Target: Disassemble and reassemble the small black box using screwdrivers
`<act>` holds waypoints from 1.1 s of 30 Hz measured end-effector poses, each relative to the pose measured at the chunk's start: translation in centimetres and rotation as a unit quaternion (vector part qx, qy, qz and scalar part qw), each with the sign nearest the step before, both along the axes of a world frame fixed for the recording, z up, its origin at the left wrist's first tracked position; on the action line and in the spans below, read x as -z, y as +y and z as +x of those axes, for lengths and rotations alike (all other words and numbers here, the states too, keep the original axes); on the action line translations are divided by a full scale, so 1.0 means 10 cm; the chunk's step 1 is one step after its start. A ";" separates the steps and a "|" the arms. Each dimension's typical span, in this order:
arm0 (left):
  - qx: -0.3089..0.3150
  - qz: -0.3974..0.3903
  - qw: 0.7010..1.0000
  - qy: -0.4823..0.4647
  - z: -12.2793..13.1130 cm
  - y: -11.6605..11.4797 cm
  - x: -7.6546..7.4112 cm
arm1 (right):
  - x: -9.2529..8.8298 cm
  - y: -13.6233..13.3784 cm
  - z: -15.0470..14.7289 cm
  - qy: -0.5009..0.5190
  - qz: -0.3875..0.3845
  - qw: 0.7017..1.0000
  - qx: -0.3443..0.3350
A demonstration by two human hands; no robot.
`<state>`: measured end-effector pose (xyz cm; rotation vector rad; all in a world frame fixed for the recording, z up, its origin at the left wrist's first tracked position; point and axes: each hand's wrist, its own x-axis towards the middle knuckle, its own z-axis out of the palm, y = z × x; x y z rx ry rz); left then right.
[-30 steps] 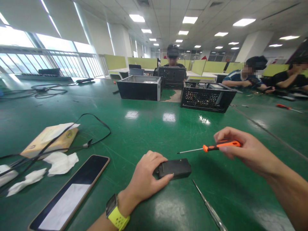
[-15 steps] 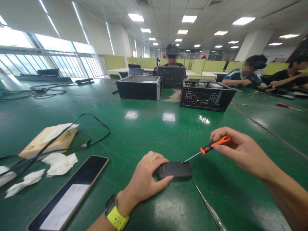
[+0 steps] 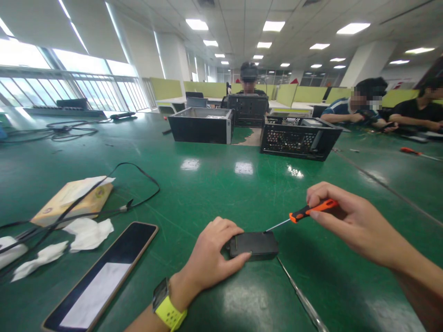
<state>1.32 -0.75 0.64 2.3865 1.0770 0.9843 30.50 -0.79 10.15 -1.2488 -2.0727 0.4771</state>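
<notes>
Two bare hands are over the green tabletop (image 3: 207, 184), both forearms cut off by the frame's edges. The left hand (image 3: 212, 249) is clamped on the left end of a small black box (image 3: 258, 244), thumb along the near side and fingers at the far side; it covers much of that end, so what sticks out there is hard to make out. The box lies flat on the tabletop, in front of the person. The right hand (image 3: 346, 216) is closed round the orange-and-black handle of a screwdriver (image 3: 313, 210), thumb and fingers hiding part of the grip. Its shaft slants down leftward to the box's top, near the far edge; the tip is too small to tell whether it sits in a screw.

Just beside the box's near right corner starts a slim metal tool (image 3: 301, 297), its other end cut off by the bottom edge. A phone (image 3: 104, 276) is likewise cropped at its lower corner. Farther left, a black cable (image 3: 147, 171) crosses a tissue packet (image 3: 74, 200), hiding strips of its print, near crumpled tissues (image 3: 90, 234).

Beyond, a dark case (image 3: 200, 128) and a perforated case (image 3: 297, 138) stand apart, their insides mostly out of sight.
</notes>
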 end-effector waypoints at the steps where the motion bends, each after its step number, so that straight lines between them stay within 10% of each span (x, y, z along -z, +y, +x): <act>1: -0.001 0.000 1.000 0.000 0.00 0.00 0.00 | -0.01 0.00 0.00 -0.004 0.004 1.000 -0.001; 14: -0.006 -0.001 1.000 0.003 0.00 -0.01 -0.02 | -0.07 -0.17 -0.14 -0.120 0.191 0.972 0.061; 33: -0.005 -0.004 1.000 0.014 -0.01 0.00 0.01 | -0.04 -0.20 -0.31 -0.078 0.053 0.994 0.046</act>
